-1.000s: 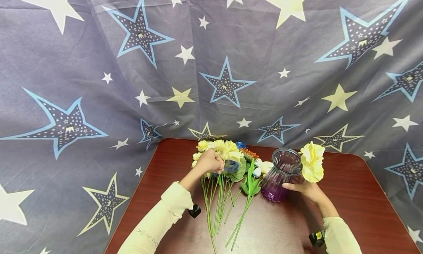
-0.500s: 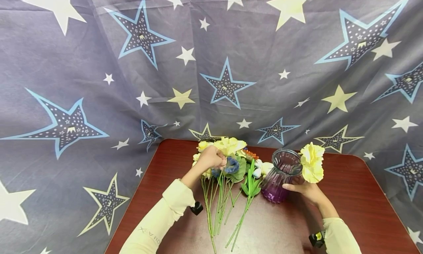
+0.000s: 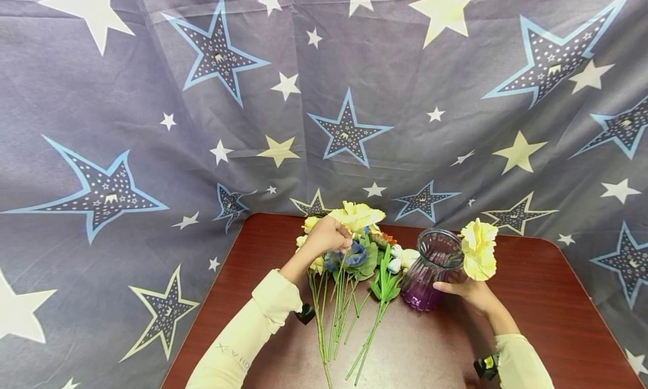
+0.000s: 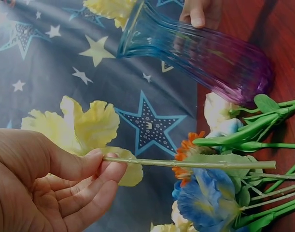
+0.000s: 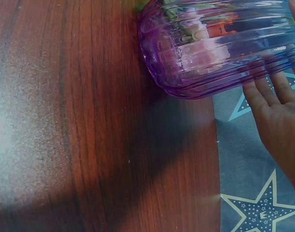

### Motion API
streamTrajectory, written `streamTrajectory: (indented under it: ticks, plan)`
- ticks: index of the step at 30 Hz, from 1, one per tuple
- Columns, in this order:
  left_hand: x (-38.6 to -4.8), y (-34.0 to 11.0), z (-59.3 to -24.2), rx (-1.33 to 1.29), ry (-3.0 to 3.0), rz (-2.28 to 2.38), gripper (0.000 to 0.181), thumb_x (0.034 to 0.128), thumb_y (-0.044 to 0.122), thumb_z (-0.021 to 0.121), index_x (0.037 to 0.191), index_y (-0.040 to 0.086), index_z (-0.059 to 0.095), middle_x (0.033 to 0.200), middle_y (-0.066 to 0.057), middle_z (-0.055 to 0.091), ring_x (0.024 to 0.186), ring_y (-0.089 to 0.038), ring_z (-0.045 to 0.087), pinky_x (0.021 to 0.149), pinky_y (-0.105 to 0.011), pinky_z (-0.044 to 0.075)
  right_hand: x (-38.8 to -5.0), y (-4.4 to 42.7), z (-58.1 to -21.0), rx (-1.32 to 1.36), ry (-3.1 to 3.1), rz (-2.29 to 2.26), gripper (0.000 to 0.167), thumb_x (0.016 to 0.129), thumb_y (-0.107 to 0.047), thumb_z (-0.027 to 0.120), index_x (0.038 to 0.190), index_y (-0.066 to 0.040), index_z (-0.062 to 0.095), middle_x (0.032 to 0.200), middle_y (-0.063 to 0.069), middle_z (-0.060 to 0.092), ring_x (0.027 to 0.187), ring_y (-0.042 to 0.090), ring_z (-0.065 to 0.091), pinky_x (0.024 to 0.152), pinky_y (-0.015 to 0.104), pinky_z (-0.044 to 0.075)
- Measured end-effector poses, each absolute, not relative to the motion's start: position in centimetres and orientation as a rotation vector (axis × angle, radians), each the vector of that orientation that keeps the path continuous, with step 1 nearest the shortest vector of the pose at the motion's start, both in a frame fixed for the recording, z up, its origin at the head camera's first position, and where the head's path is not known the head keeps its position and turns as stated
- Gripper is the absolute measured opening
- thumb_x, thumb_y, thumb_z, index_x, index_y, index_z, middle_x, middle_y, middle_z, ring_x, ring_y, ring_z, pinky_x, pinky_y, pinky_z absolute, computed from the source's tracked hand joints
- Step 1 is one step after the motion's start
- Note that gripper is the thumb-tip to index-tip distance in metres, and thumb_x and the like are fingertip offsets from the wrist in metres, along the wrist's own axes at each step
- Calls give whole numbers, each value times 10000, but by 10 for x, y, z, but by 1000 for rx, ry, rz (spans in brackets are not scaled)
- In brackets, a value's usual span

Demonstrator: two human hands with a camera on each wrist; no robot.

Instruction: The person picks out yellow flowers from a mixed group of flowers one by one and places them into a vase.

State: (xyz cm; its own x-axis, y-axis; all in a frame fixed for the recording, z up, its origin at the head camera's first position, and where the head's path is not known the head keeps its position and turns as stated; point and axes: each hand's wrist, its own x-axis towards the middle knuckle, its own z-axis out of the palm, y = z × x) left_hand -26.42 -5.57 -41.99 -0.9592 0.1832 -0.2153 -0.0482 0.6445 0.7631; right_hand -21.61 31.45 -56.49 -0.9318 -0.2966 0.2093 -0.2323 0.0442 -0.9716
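A grey cloth backdrop (image 3: 202, 119) printed with blue, white and yellow stars hangs across the full width, behind a reddish-brown wooden table (image 3: 536, 299). At the left, a person's pale yellow left sleeve (image 3: 238, 344) reaches in from the bottom edge, with a small black device (image 3: 305, 314) at the wrist. The left hand (image 3: 326, 237) pinches the stem (image 4: 195, 164) of a yellow ruffled flower (image 3: 358, 215) between thumb and fingers, its bloom raised over a pile of artificial flowers. Below and around that hand lie smaller yellow blooms (image 3: 310, 225), a blue flower (image 3: 356, 254) with broad green leaves and, a little further right, an orange flower (image 3: 388, 238); thin green stems (image 3: 319, 333) run toward the viewer. Next come white tulip-like buds (image 3: 394, 265) with long bright green leaves (image 3: 386, 279). Just to their right is a ribbed glass vase (image 3: 425, 290), mouth upward, bluish at the neck and purple at the base. The right hand (image 3: 468, 290) holds it from the right side, thumb in front. A second yellow ruffled flower (image 3: 478, 249) sits beside the rim, above that hand; whether its stem is inside the vase cannot be told. Furthest right, the matching right sleeve (image 3: 523, 361) enters from below, with another black device (image 3: 486, 367) at the wrist.
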Motion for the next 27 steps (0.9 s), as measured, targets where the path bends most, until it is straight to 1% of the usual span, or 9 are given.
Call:
streamTrajectory:
  ticks: [4, 6, 8, 12, 16, 19, 21, 24, 27]
  plan:
    - [-264, -53, -414, 104, 2579, 1237, 93, 887, 64, 768, 924, -21, 778, 778, -115, 779, 626, -163, 739, 706, -323, 628, -216, 315, -564, -566, 2243, -2058, 870, 812, 132, 758, 1540, -74, 328, 1402, -149, 531, 1317, -83, 478, 1026, 87, 399]
    - [-264, -52, -413, 116, 2588, 1225, 100, 887, 74, 770, 931, -15, 781, 762, -112, 777, 627, -161, 740, 711, -333, 628, -216, 315, -564, -570, 2239, -2063, 866, 813, 135, 755, 1538, -80, 332, 1399, -150, 535, 1316, -83, 481, 1027, 87, 398]
    - [-264, -51, -412, 131, 2604, 1197, 115, 889, 91, 773, 950, -6, 788, 752, -107, 776, 681, -208, 766, 729, -347, 628, -216, 315, -565, -580, 2226, -2075, 864, 814, 146, 747, 1538, -81, 335, 1398, -153, 539, 1316, -80, 484, 1028, 87, 398]
    - [-264, -50, -411, 150, 2617, 1174, 117, 888, 97, 772, 955, 3, 793, 743, -103, 776, 766, -262, 784, 714, -330, 626, -216, 313, -565, -596, 2214, -2085, 852, 813, 158, 737, 1532, -67, 339, 1398, -160, 541, 1313, -86, 483, 1030, 86, 395]
    - [-264, -48, -409, 151, 2623, 1181, 90, 885, 90, 773, 922, 11, 793, 726, -87, 771, 679, -204, 766, 682, -307, 620, -215, 313, -564, -597, 2234, -2072, 846, 817, 153, 737, 1532, -57, 336, 1406, -159, 527, 1313, -103, 464, 1026, 79, 389]
    - [-265, -47, -408, 156, 2618, 1198, 82, 884, 81, 770, 920, 9, 788, 727, -85, 770, 648, -173, 751, 653, -281, 606, -215, 313, -564, -601, 2241, -2063, 853, 822, 154, 733, 1541, -51, 323, 1416, -153, 513, 1317, -109, 449, 1025, 74, 386]
    - [-265, -47, -407, 164, 2605, 1212, 87, 887, 76, 766, 931, 3, 784, 743, -94, 772, 682, -212, 762, 652, -278, 603, -215, 314, -564, -598, 2241, -2063, 859, 823, 153, 733, 1546, -51, 315, 1419, -153, 509, 1318, -110, 446, 1024, 74, 387]
    - [-266, -47, -406, 169, 2573, 1241, 96, 896, 70, 759, 946, -11, 775, 782, -116, 775, 781, -289, 778, 659, -280, 608, -215, 314, -564, -586, 2240, -2066, 864, 821, 151, 736, 1546, -49, 311, 1421, -148, 505, 1320, -109, 444, 1024, 74, 386]
    - [-266, -48, -405, 178, 2560, 1255, 96, 902, 67, 756, 947, -17, 770, 802, -131, 776, 796, -298, 777, 646, -265, 605, -215, 314, -565, -570, 2239, -2064, 857, 825, 140, 739, 1545, -53, 316, 1421, -153, 501, 1316, -116, 437, 1020, 72, 386]
